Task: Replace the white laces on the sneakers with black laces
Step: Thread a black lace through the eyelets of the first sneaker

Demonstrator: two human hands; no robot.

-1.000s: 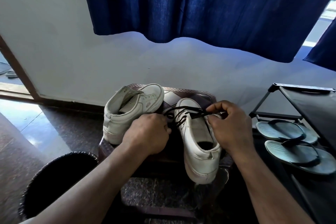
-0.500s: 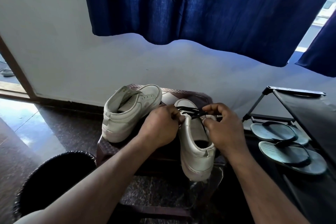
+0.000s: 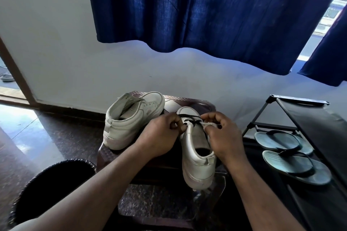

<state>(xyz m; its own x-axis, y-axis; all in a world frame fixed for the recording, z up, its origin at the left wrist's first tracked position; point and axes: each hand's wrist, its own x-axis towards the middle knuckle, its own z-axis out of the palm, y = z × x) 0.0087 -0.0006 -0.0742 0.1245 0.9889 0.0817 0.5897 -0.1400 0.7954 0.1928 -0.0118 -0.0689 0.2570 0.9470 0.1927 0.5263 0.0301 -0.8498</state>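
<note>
Two white sneakers stand on a dark brown stool (image 3: 189,99). The right sneaker (image 3: 197,155) points away from me, with a black lace (image 3: 189,119) crossing its front eyelets. My left hand (image 3: 161,137) pinches the lace at the sneaker's left edge. My right hand (image 3: 223,135) grips the sneaker's right eyelet flap, thumb and forefinger closed around it. The left sneaker (image 3: 131,120) lies angled to the right beside them, with no lace visible in it and neither hand on it.
A black bin (image 3: 50,184) stands at lower left. A black shoe rack (image 3: 309,118) on the right holds a pair of grey flip-flops (image 3: 289,154). A blue curtain (image 3: 206,11) hangs above against the white wall. The floor is glossy dark stone.
My left hand moved right from the gap between the sneakers up to the right sneaker's eyelets. The slack black lace got drawn in close to the shoe.
</note>
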